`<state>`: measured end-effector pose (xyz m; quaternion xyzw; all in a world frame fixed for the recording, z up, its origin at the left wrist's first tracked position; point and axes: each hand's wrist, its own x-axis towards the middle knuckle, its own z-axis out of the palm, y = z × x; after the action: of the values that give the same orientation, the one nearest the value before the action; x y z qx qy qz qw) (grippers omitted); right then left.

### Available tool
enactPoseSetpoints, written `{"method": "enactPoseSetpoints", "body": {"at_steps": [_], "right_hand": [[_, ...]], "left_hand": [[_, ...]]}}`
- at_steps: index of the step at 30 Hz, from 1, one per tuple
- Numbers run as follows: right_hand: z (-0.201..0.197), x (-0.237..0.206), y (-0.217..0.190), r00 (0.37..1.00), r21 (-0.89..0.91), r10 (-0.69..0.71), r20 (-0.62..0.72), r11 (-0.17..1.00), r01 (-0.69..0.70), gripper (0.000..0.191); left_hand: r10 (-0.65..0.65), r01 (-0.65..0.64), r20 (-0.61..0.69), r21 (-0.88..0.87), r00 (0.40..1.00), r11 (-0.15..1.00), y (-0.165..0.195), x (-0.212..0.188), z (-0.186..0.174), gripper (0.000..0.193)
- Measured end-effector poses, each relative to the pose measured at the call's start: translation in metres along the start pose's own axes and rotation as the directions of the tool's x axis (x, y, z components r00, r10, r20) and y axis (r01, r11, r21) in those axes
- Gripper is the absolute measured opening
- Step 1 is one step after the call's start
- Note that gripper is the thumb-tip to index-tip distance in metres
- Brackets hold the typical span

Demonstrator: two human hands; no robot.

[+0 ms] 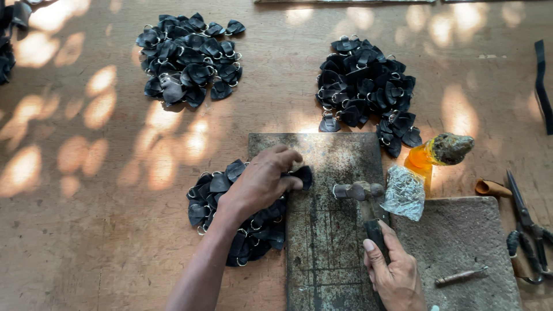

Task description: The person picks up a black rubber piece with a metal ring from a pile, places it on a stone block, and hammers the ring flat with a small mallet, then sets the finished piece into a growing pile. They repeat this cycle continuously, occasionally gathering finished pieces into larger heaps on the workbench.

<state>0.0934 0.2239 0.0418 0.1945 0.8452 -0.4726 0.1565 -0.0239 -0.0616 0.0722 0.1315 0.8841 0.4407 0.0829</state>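
My left hand (262, 179) pinches a small black leather piece (302, 174) at the left edge of a worn metal plate (328, 242). Under my left wrist lies a pile of black leather pieces with metal rings (213, 196). My right hand (394, 270) grips the handle of a hammer (358, 191), whose head rests on the plate just right of the piece.
Two more piles of black ringed pieces lie at the back, one left (190, 57) and one right (366, 83). A stone slab (461, 242) with a metal punch (461, 276), a crumpled plastic bag (404, 193), an orange bottle (426, 158), and scissors (527, 224) sit at right.
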Motion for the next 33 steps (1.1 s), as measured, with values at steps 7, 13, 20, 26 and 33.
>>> {"method": "enactPoseSetpoints", "body": {"at_steps": [7,13,20,26,33], "right_hand": [[-0.002,-0.001,0.005,0.999,0.006,0.006,0.035,1.0,-0.006,0.055],[-0.003,-0.001,0.004,0.997,0.02,-0.017,0.074,1.0,0.015,0.056],[-0.003,-0.003,0.001,0.996,0.048,0.021,0.089,0.998,-0.026,0.063],[-0.004,-0.005,-0.006,0.998,0.02,0.033,0.06,0.999,-0.034,0.057],[-0.008,-0.009,0.0,0.997,0.011,-0.05,0.052,0.999,0.05,0.056]], "left_hand": [[-0.323,0.315,0.032,0.153,0.946,0.937,0.007,-0.026,0.007,0.048],[-0.16,0.162,-0.03,0.275,0.987,0.948,0.009,-0.046,0.009,0.03],[0.077,-0.057,-0.087,0.206,0.993,0.977,-0.009,-0.021,0.025,0.016],[0.092,-0.085,-0.144,0.051,0.985,0.995,-0.006,-0.005,0.063,0.016],[0.16,-0.183,-0.282,-0.059,0.946,0.981,-0.001,-0.011,0.071,0.02]]}}
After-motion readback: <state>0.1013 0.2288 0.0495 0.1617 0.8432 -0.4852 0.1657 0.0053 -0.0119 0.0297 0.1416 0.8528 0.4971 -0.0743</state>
